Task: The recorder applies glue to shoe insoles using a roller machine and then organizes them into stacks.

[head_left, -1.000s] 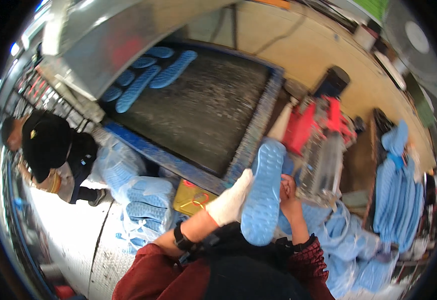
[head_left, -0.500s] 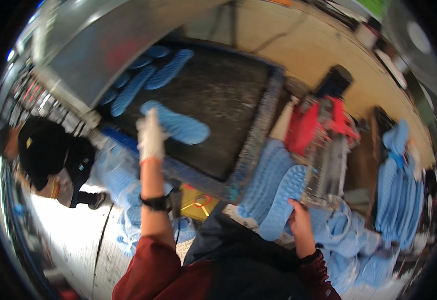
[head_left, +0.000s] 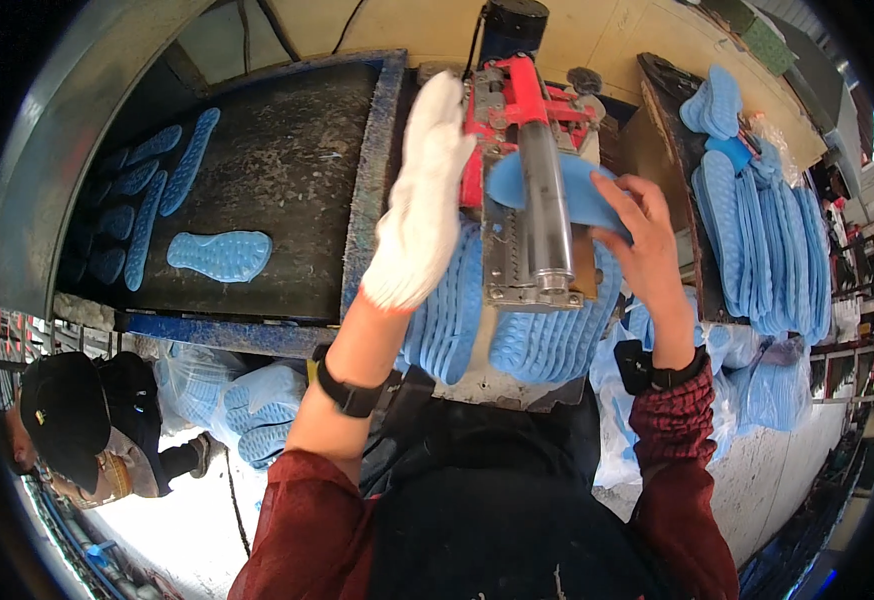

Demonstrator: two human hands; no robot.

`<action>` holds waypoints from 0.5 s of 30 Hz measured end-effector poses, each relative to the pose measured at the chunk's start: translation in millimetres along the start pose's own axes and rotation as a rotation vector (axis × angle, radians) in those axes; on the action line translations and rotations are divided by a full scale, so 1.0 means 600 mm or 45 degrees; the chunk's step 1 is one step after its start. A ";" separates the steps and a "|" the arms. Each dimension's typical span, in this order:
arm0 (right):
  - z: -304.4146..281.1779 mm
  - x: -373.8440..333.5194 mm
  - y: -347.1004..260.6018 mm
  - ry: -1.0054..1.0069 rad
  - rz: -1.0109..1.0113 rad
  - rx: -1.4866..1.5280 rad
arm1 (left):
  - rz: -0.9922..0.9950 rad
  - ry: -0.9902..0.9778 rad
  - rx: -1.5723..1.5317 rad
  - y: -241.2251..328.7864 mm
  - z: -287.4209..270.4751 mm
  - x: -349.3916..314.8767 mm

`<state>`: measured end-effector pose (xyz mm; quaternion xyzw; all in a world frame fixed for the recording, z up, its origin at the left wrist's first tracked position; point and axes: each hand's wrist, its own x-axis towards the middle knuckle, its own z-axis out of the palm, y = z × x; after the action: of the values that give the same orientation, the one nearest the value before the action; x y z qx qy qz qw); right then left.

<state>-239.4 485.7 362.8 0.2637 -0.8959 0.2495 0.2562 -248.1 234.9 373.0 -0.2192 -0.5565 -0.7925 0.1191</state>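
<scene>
One sole already down on the belt; right hand pinching another at the roller, gloved left hand spread, big stack left.

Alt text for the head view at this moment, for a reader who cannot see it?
A bare right hand presses a blue shoe sole under a steel roller on a red machine. The white-gloved left hand hovers beside it, above stacked soles; one sole lies on the dark belt.

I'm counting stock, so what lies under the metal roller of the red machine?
Under the shiny metal roller a blue rubber shoe sole passes, held by the bare right hand. Below lie rows of ribbed blue soles. The sole's middle is covered by the roller.
</scene>
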 end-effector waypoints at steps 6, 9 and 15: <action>0.035 -0.179 0.032 0.533 1.012 0.883 | -0.061 -0.062 -0.143 -0.138 -0.026 -0.020; 0.119 -0.226 0.024 0.125 0.833 0.427 | -0.139 -0.071 0.095 -0.137 -0.053 -0.052; 0.239 -0.219 -0.015 -0.259 0.400 -0.205 | -0.599 -0.077 0.242 -0.065 -0.104 -0.139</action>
<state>-185.1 440.7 181.2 0.1232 -0.9643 0.1860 0.1424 -205.2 185.6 282.5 -0.0951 -0.6674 -0.7357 -0.0652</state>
